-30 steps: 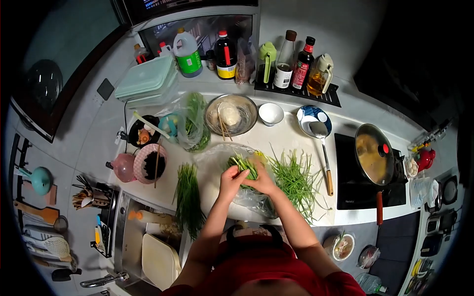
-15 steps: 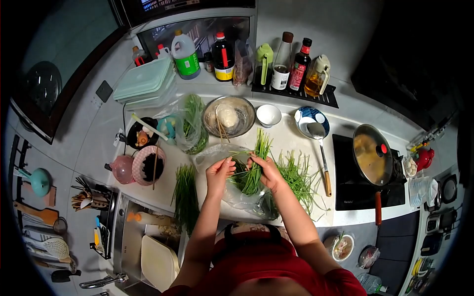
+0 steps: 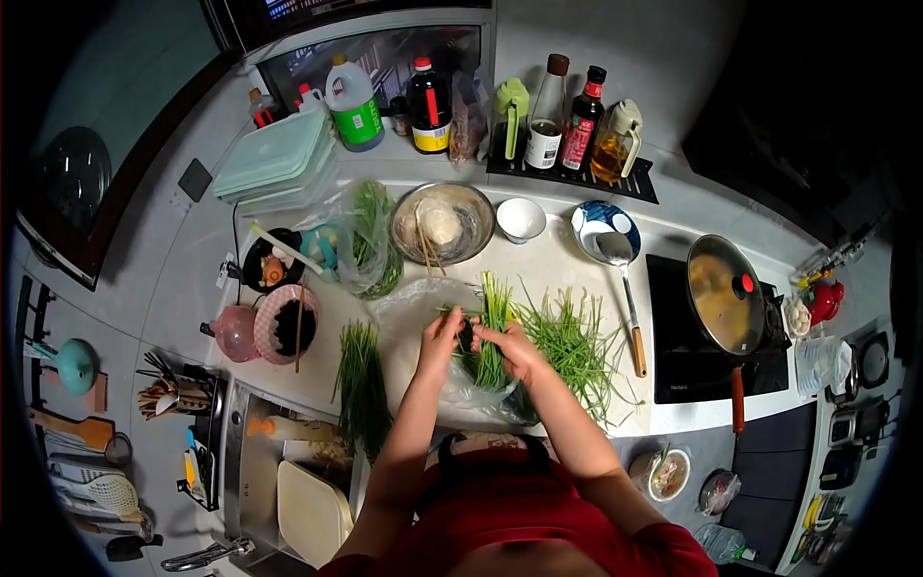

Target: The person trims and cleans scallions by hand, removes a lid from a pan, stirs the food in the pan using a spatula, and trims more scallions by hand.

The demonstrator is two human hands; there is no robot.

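Note:
My right hand [image 3: 516, 352] is closed around a bunch of garlic chives [image 3: 495, 306], their ends pointing away from me. Close beside it, my left hand [image 3: 441, 342] has its fingers pinched together, with a bit of green chive showing at the tips. Both hands are above a clear plastic bag [image 3: 404, 306] spread on the counter. Loose chives [image 3: 569, 351] lie scattered to the right of my right hand. A neater bundle of chives [image 3: 361, 389] rests left of my left forearm, by the sink. What lies in the bag under my hands is partly hidden.
Behind the bag stand a metal bowl with dough [image 3: 440, 223], a white bowl [image 3: 521, 221] and bagged greens [image 3: 373, 236]. A ladle [image 3: 630, 298] lies at right, near a lidded pan [image 3: 723, 298] on the stove. The sink [image 3: 252, 462] is front left.
My left hand has moved right and slightly down, closer to my right hand. The chive bunch has shifted slightly left and down and stands more upright. The view has shifted slightly.

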